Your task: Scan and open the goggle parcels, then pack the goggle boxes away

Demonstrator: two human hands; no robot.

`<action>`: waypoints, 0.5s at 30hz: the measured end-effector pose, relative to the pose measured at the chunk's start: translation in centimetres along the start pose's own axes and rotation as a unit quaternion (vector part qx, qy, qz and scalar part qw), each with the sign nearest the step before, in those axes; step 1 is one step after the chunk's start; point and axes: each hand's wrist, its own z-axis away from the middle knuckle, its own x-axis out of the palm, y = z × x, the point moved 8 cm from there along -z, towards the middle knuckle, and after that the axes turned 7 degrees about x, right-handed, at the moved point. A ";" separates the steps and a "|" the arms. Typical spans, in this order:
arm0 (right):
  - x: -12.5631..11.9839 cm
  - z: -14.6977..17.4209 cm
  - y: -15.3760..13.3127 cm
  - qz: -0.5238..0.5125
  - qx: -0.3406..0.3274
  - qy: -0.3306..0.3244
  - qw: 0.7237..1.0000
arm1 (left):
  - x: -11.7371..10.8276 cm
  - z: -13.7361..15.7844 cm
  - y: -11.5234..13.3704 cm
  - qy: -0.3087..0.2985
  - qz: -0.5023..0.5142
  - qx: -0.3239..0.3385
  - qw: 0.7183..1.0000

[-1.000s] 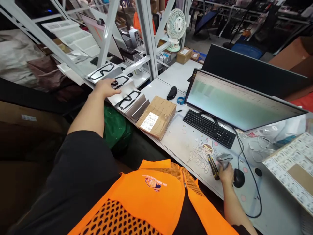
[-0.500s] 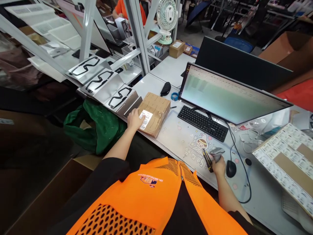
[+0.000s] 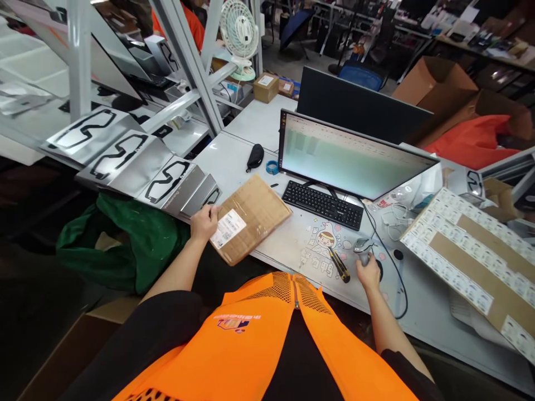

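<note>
My left hand grips the left edge of a brown cardboard box, which sits tilted over the front edge of the desk. A white shipping label is stuck on the box near my fingers. Wrapped round the handle of a grey barcode scanner, my right hand is just above the desk. A yellow and black utility knife lies left of the scanner, on the desk mat's cartoon print. Behind my right hand a black mouse is mostly hidden.
A monitor and black keyboard stand at the back of the desk. Printed silver boxes line the left side, above a green sack. A label-covered cardboard sheet leans at right. A blue tape roll lies near the monitor.
My left hand has turned and tipped the cardboard box toward me, its near edge now past the desk. The scanner has lifted away from the utility knife. The view has swung right.
</note>
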 end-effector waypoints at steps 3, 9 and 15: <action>-0.9 -0.4 0.4 0.007 0.022 -0.017 1.000 | 1.4 2.0 4.6 -0.033 0.031 0.110 0.993; -0.4 -1.3 -2.1 0.031 0.008 -0.076 0.997 | 6.6 3.8 18.3 -0.189 0.093 0.318 0.925; 1.3 -3.1 -10.7 -0.060 -0.113 -0.218 0.968 | 8.9 1.6 27.2 -0.235 0.105 0.360 0.897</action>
